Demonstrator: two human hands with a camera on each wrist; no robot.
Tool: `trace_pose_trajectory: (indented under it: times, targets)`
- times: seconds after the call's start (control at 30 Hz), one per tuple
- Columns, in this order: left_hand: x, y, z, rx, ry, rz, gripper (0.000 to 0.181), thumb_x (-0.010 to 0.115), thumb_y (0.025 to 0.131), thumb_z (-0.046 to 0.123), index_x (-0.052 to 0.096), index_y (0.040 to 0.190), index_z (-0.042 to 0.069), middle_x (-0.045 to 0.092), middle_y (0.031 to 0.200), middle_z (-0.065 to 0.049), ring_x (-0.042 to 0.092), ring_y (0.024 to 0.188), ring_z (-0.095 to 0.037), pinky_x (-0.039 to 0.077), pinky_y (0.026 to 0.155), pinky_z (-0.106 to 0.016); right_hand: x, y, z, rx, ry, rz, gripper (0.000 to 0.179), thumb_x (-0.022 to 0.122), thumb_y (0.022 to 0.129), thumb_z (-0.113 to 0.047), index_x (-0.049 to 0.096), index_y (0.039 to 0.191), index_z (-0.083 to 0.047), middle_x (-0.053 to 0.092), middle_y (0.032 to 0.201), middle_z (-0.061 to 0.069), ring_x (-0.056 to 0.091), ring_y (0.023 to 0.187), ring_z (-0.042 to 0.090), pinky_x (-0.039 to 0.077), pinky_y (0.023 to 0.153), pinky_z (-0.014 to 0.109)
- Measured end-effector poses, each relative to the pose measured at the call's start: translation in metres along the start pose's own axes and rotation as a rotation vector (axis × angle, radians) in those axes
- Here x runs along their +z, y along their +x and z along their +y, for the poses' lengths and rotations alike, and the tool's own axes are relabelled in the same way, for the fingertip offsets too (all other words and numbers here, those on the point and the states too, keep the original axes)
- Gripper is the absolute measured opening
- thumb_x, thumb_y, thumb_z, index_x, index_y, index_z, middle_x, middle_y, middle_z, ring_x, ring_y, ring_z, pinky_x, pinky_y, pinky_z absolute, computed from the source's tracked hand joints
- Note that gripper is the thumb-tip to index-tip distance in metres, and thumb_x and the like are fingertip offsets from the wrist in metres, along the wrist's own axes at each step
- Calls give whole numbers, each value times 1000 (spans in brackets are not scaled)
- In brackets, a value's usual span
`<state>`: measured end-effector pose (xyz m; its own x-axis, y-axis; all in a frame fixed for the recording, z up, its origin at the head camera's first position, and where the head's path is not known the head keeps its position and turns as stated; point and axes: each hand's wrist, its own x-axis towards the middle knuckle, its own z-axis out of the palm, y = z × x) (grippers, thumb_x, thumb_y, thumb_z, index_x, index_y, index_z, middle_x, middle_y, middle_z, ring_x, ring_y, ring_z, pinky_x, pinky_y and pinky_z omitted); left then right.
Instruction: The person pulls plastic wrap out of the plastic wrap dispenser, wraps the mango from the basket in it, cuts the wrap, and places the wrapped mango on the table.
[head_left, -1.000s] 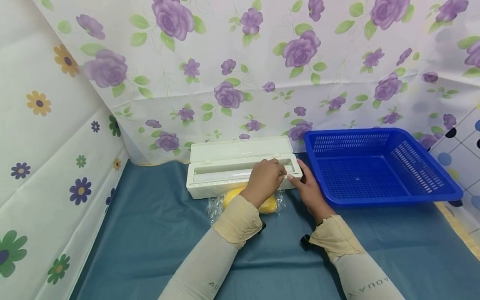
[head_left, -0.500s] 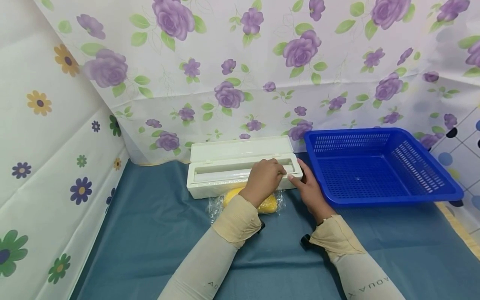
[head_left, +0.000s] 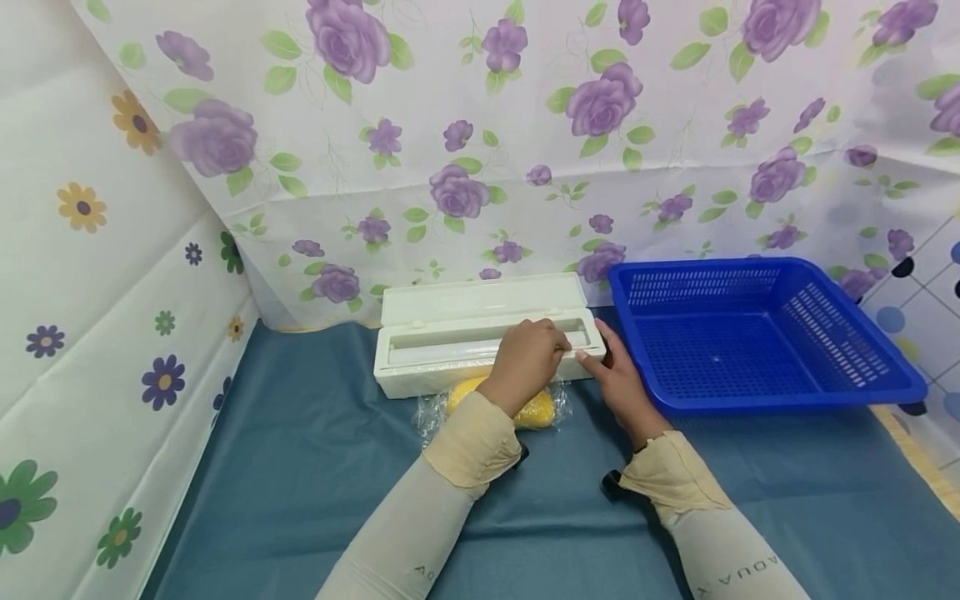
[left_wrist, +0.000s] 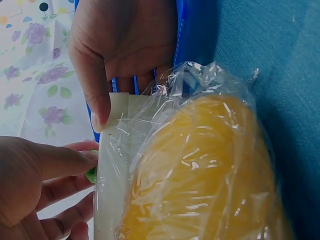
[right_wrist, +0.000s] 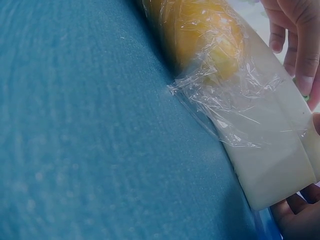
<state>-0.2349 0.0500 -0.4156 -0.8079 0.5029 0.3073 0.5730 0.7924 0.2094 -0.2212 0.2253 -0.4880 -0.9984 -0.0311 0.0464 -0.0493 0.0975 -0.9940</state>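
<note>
Two hands: both sit where they sat a half second and a second ago; no real shift seen.
Left hand (head_left: 522, 360): fingers curled, thumb and finger pinching a small green piece (left_wrist: 91, 173) at the box's top edge; mostly hidden.
Right hand (head_left: 622, 387): grips the right end of the white box (head_left: 416, 382), thumb on the top corner, fingers round the end.
White box: on the cloth, in front of the back sheet; lid (head_left: 480, 300) tipped back, pale roll (head_left: 442, 350) lying in the slot.
Yellow item (head_left: 536, 412): wrapped in clear film (left_wrist: 172, 82), just in front of the box, partly behind the left forearm; film spreads onto the box's front.
Reading: judged as a steady hold, fine fingertip work at one end; no finished step visible.
Blue basket (head_left: 780, 407): right of the box, right hand's fingers between the two; slotted sides.
Surface: blue-green cloth (head_left: 300, 483), lightly creased; pale edge strip (head_left: 918, 454) at far right.
Back sheet (head_left: 525, 108): white, purple roses, green leaves, one long crease.
Left sheet (head_left: 127, 292): white, scattered daisies, hanging at an angle.
Right corner: dotted, line-patterned sheet (head_left: 922, 308).
Sleeves (head_left: 405, 533): pale grey, beige cuffs, lettering partly legible.
</note>
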Motion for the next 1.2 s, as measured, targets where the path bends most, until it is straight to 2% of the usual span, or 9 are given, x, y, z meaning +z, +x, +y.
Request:
trace_pose_trajectory:
  times: [0.17,0.33,0.43,0.53,0.77,0.97,1.2]
  targets:
    - [1,-1,-1,-6,0,-8,17,65,99,21,81,105,24,76,103,6,68,92,-17,56,85,-36,0,-2,-1,12,-11,3,73,55,105,-19,11,164,-16,23,167,12,34,148,29,34,117,47]
    - [4,-1,-2,-4,5,-7,18,64,100,21,81,105,24,76,104,6,68,92,-16,56,85,-35,-1,-3,0,21,-25,6,74,55,105,-20,11,164,-17,24,167,11,35,147,28,40,102,18]
    - [4,-1,-3,-3,5,-2,18,65,99,21,81,105,24,76,104,7,68,92,-16,56,85,-35,-1,-2,1,18,-19,5,74,55,105,-19,11,164,-16,24,167,12,36,146,29,40,93,9]
    - [4,-1,-3,0,4,2,17,65,99,20,81,104,24,76,104,7,69,91,-16,56,84,-35,-1,-2,1,14,-23,2,74,55,105,-19,10,164,-15,23,167,12,36,146,29,41,100,16]
    - [2,-2,-5,-1,7,9,17,65,99,21,81,103,25,76,103,7,69,91,-17,56,84,-35,-2,-2,1,24,-38,1,74,54,105,-21,10,164,-17,22,167,10,35,148,27,40,106,26]
    - [-1,-5,-5,-3,9,11,16,66,99,22,81,103,24,76,104,7,70,93,-18,56,85,-36,0,-1,1,22,-28,4,73,54,106,-20,11,164,-17,20,168,11,31,150,30,32,119,53]
    - [-1,-6,-7,-10,17,10,16,67,99,23,81,104,25,76,105,7,70,94,-18,56,85,-37,0,-1,0,16,-22,0,73,53,106,-19,10,164,-16,20,168,12,30,151,31,30,120,55]
